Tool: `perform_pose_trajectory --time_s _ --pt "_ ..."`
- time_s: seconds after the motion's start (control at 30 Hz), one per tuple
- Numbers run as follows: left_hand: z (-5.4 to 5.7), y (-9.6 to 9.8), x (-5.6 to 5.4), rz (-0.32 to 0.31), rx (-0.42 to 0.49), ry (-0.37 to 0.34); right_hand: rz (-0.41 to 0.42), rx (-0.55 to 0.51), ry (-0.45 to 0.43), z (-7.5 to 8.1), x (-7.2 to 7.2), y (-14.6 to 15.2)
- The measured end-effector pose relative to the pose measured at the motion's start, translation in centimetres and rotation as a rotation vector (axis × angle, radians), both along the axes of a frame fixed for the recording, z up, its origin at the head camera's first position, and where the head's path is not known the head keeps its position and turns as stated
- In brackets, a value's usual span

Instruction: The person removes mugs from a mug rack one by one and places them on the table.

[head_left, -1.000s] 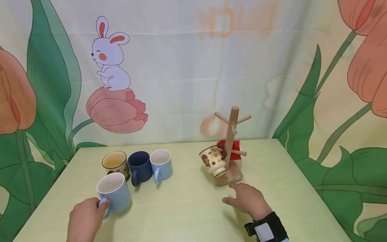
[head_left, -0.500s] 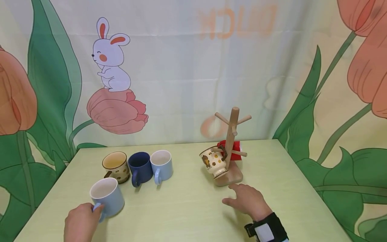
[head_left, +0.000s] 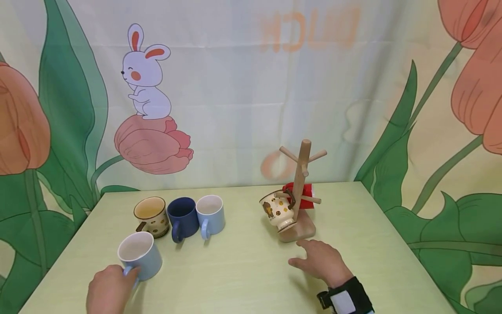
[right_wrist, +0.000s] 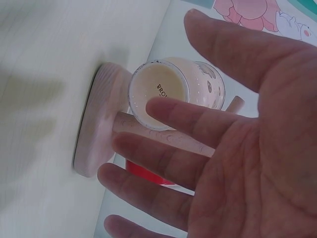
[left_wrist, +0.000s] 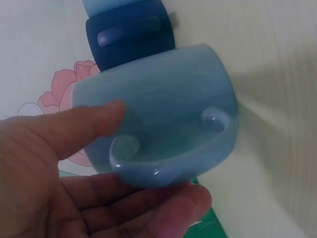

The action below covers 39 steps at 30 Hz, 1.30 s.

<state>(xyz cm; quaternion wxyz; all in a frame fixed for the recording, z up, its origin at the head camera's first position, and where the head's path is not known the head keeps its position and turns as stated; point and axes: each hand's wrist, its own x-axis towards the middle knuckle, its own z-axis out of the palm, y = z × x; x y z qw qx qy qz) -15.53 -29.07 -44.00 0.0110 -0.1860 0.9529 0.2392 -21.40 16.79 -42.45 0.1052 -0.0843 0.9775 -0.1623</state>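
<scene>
A light blue mug (head_left: 142,257) stands upright at the front left of the table. My left hand (head_left: 111,288) is at its handle. In the left wrist view the thumb (left_wrist: 94,121) lies fairly straight alongside the mug body, apart from the fingers (left_wrist: 163,208), which are below the handle (left_wrist: 158,171). My right hand (head_left: 323,261) is held with spread fingers in front of the wooden mug tree (head_left: 302,174), holding nothing. A cream patterned mug (head_left: 277,211) hangs tilted on the tree by its dark handle. Behind the post is a red mug (head_left: 307,195), partly hidden.
Behind the light blue mug stand a cream patterned mug (head_left: 153,218), a dark blue mug (head_left: 183,219) and another light blue mug (head_left: 210,213) in a row. A printed curtain (head_left: 227,109) hangs behind the table (head_left: 235,279). Several upper pegs on the tree are bare.
The front light blue mug moved left and slightly toward me, then stopped. My left hand went with it and has since shifted slightly right. My right hand stays in place.
</scene>
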Motion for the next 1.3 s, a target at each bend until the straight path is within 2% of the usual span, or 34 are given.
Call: perform_pose_trajectory --time_s 0.13,0.27,0.37,0.5,0.7,0.87,1.07,1.3 --pt "0.8 0.4 0.0 0.045 -0.077 -0.013 0.001 -0.001 0.002 0.0 0.0 0.1" --pt "1.7 1.0 -0.1 0.074 -0.141 0.036 0.0 0.002 0.004 0.1 0.0 0.2" --pt "2.5 1.6 -0.2 0.064 -0.143 0.107 -0.002 0.004 0.004 0.1 -0.1 0.3" --pt "3.5 2.9 -0.5 0.043 -0.118 0.152 -0.011 0.012 0.002 0.2 -0.2 0.4" --pt "4.7 5.4 -1.5 -0.052 -0.14 0.154 -0.029 0.015 0.007 0.4 -0.6 0.8" --pt "5.2 7.9 -3.0 -0.156 -0.176 0.189 -0.036 0.017 0.035 0.4 -0.7 1.2" --pt "5.3 10.9 -4.9 -0.275 -0.237 0.262 -0.044 0.031 0.048 0.8 -1.1 1.6" --pt "5.0 14.5 -6.9 -0.361 -0.295 0.361 -0.038 0.046 0.067 1.3 -1.5 2.1"
